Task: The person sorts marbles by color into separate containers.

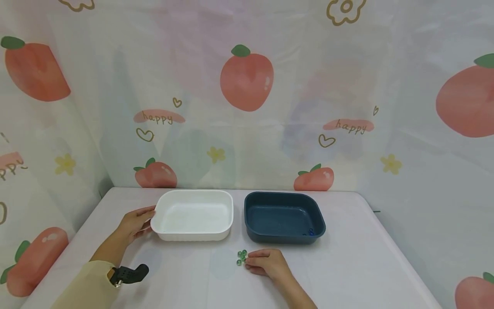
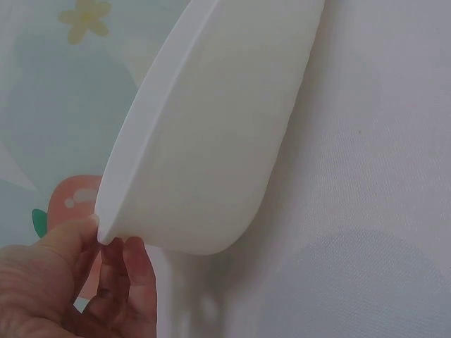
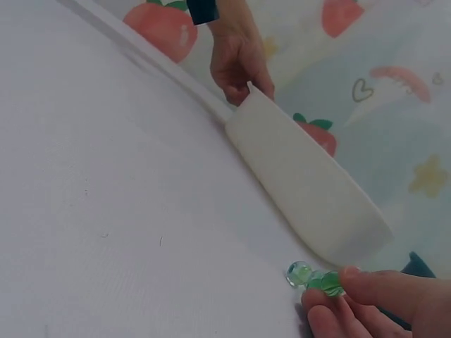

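My left hand (image 1: 136,224) grips the left end of a white plastic basin (image 1: 192,235), thumb on the rim and fingers curled beneath it in the left wrist view. Beside it on the right is a dark blue basin (image 1: 285,238), with small blue marbles (image 1: 311,231) in its front right corner. Several clear green marbles (image 1: 239,262) lie clustered on the table in front of the basins. At their right edge, my right hand (image 1: 269,263) pinches a green marble (image 3: 331,283) between thumb and fingertips, close beside the others in the right wrist view.
A white cloth covers the table (image 1: 185,274). Behind and at the sides hangs a printed curtain (image 1: 247,141) with fruit and flowers. A black strap (image 1: 131,274) is on the left wrist, over a pale sleeve.
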Action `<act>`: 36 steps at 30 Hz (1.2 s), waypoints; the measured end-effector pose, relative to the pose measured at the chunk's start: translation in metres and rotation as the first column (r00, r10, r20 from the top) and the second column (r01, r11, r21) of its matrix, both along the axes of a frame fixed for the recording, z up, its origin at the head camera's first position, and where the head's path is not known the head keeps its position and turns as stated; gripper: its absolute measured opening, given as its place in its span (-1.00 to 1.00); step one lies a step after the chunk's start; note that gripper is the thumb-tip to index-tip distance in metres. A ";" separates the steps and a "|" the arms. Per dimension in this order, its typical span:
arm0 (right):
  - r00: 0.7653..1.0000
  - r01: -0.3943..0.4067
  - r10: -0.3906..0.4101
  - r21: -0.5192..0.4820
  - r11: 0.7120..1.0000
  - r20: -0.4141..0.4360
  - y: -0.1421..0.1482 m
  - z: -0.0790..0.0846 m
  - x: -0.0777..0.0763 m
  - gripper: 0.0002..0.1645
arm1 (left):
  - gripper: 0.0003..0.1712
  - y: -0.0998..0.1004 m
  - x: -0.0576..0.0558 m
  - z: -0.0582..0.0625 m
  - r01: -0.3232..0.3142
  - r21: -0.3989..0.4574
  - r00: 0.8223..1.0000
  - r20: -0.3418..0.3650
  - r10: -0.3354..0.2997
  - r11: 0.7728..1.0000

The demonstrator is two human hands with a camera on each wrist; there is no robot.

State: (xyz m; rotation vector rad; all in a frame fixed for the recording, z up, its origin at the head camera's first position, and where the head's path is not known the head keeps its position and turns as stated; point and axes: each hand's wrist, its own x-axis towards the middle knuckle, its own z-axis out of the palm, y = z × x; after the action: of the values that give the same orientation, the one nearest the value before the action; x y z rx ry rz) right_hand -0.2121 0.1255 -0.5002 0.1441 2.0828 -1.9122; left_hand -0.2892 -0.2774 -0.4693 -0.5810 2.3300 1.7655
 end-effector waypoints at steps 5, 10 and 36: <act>0.998 0.000 0.003 -0.045 0.999 0.056 -0.001 0.004 -0.002 -0.63 | -0.37 -0.001 0.001 -0.001 0.000 0.009 1.000 -0.003 0.000 1.000; 0.998 -0.013 0.020 -0.107 0.994 0.064 -0.002 0.009 -0.005 -0.61 | -0.35 -0.001 0.001 0.000 0.007 0.008 1.000 0.002 -0.007 1.000; 0.993 -0.114 0.108 -0.148 0.982 -0.048 -0.038 0.057 -0.042 -0.55 | -0.35 0.001 0.002 0.003 0.007 -0.007 1.000 0.015 -0.007 1.000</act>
State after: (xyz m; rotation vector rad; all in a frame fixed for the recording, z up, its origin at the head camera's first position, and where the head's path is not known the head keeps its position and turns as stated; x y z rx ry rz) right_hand -0.2537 0.0874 -0.4432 -0.0434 1.9188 -2.0100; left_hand -0.2877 -0.2762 -0.4660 -0.5844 2.3265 1.7441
